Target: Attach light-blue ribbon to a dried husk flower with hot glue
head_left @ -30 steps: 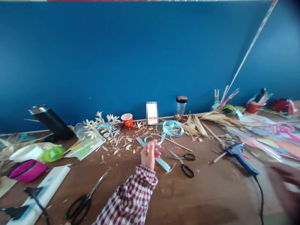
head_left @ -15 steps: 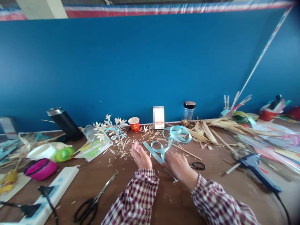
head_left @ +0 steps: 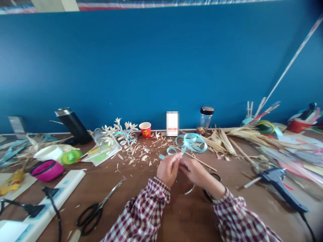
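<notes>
My left hand (head_left: 167, 169) and my right hand (head_left: 193, 170) meet over the middle of the table, fingertips touching. Both are closed, and the fingers hide most of what lies between them. A light blue ribbon (head_left: 194, 147) lies in loops just beyond, and one stretch runs down to the fingertips of my right hand. Its cut end shows to the left of my left hand. Below my right hand a thin pale strip (head_left: 189, 190) sticks out. Small black-handled scissors (head_left: 216, 176) lie partly hidden under my right wrist.
Large scissors (head_left: 94, 211) and a power strip (head_left: 59, 198) lie at left. Behind are white flowers (head_left: 118, 131), a red paper cup (head_left: 145, 130), a lidded jar (head_left: 206, 119) and dry husks (head_left: 224, 141). A blue glue gun (head_left: 282, 186) rests at right. Shavings litter the table.
My left hand has moved right and closed against my right hand; before, it was apart and partly open. My right hand has lifted slightly. The camera view has shifted a little.
</notes>
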`<control>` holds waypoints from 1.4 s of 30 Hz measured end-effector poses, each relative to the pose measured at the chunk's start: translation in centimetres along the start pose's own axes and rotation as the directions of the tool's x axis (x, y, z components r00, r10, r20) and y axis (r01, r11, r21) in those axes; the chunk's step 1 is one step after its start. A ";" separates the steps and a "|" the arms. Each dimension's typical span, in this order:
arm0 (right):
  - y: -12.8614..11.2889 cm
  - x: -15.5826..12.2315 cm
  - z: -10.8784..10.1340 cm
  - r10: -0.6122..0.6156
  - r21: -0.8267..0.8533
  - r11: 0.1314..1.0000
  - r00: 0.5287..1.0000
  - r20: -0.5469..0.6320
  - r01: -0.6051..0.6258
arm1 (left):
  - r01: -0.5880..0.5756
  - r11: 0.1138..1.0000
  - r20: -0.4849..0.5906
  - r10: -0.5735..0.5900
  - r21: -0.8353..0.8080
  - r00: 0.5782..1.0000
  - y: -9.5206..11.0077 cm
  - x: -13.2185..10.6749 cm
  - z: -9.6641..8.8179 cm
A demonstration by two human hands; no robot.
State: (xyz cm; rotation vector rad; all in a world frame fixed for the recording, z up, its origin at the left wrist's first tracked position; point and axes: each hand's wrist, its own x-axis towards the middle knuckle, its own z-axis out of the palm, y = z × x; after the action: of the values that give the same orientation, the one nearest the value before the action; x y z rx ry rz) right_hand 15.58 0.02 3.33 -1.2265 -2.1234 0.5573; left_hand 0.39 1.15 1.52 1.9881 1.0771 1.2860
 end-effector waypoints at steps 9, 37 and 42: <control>2.3 0.6 -1.7 0.435 0.629 0.738 0.885 -0.166 -0.244 | 0.262 0.959 -0.071 -0.271 -0.107 0.960 -1.1 0.2 0.5; 6.8 0.6 -4.5 0.815 0.934 0.262 0.464 -0.348 0.241 | 0.279 0.960 0.175 -0.275 0.007 0.945 -1.6 0.2 -0.2; 6.8 0.6 -4.3 0.805 0.932 0.264 0.475 -0.355 0.248 | 0.296 0.953 0.154 -0.283 -0.069 0.947 -1.1 0.1 -0.1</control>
State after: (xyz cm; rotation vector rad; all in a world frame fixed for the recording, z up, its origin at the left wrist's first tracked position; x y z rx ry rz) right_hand 22.45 4.04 2.37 -0.8528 -0.3343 0.9525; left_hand -0.02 1.79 0.73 1.7472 1.1686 1.0044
